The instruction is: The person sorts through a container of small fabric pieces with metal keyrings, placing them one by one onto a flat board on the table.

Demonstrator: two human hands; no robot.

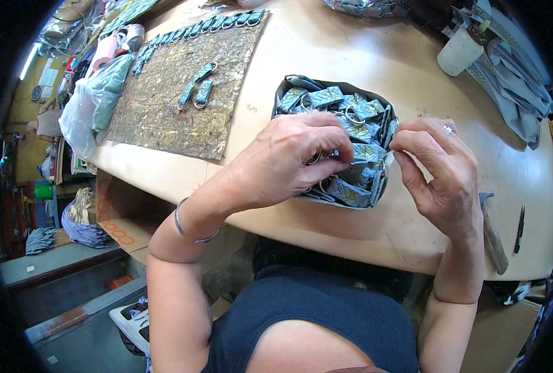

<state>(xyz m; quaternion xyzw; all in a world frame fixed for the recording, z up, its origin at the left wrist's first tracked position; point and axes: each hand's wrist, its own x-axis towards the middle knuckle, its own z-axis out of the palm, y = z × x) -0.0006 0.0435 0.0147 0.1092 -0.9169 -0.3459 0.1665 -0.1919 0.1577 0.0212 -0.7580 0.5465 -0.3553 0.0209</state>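
An oblong open box [275,97] stands near the table's front edge, packed with green-blue patterned fabric tabs [325,97] that carry metal rings [353,114]. My left hand [300,154] reaches over the box's left side. Its thumb and forefinger close at the end of one patterned tab [369,153], with metal parts partly visible behind the fingers. My right hand [437,163] is at the box's right rim, thumb and forefinger bent towards each other. Whether anything thin lies between those fingertips is too small to tell.
A stained board [164,126] on the left bears a row of ringed tabs [195,30] and three loose ones [204,93]. At right lie a hammer [493,238], black tweezers [519,230], a white container [460,51] and grey fabric [514,88]. Plastic bags [83,107] line the left edge.
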